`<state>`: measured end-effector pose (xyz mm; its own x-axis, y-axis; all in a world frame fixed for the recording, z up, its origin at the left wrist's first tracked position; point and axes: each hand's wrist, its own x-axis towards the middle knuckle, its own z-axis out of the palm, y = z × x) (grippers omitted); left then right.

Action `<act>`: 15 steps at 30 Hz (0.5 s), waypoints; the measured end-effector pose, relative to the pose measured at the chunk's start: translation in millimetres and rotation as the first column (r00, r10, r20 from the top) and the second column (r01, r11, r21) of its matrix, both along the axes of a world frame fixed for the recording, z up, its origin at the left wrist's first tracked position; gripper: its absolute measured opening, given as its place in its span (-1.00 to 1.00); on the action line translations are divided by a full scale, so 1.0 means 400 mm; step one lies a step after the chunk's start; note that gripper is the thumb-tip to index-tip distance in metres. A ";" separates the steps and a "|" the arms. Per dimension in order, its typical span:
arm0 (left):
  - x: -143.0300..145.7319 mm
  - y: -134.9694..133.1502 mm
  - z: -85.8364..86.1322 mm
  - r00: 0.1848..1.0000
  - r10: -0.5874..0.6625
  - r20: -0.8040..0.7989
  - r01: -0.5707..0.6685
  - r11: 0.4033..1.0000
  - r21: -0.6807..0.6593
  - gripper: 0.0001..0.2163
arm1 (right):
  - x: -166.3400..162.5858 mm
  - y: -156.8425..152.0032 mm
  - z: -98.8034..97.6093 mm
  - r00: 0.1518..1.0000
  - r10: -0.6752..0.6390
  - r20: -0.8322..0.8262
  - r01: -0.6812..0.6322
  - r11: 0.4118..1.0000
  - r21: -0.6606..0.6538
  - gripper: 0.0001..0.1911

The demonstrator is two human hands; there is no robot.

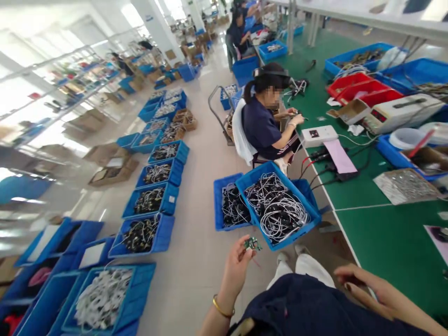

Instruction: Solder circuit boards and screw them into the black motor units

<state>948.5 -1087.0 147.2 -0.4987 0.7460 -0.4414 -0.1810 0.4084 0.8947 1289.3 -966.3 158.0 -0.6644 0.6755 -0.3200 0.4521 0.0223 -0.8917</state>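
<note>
My left hand (240, 256), with a gold bangle on its wrist, pinches a small green circuit board (252, 243) between thumb and fingers. The board is above the floor, just in front of a blue bin (313, 223). Black parts with coiled white cables (280, 210) fill that bin. My right hand (364, 284) is beside the edge of the green-topped table (378, 242). Its fingers are loosely bent and apart, with nothing seen in them.
A seated co-worker (264, 121) handles a small part at the table. Another blue bin (219, 205) stands left of the cable bin. Rows of filled blue bins (168, 224) line the floor at left. A white device (320, 135) with a pink sheet and black cables is on the table.
</note>
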 end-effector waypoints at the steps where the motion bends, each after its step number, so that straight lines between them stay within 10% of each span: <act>1: -0.012 -0.018 -0.002 1.000 0.025 0.005 -0.025 1.000 -0.012 -0.50 | -0.002 0.015 -0.012 1.000 0.014 0.007 -0.014 1.000 0.016 -0.54; 9: -0.061 -0.206 -0.072 0.917 0.393 -0.071 -0.398 0.913 -0.088 -0.60 | -0.098 0.257 -0.118 0.972 0.185 0.142 -0.202 0.973 0.115 -0.52; 15: -0.097 -0.365 -0.154 0.776 0.628 -0.062 -0.630 0.767 -0.120 -0.59 | -0.433 0.321 -0.067 0.903 0.405 0.142 -0.427 0.880 0.207 -0.54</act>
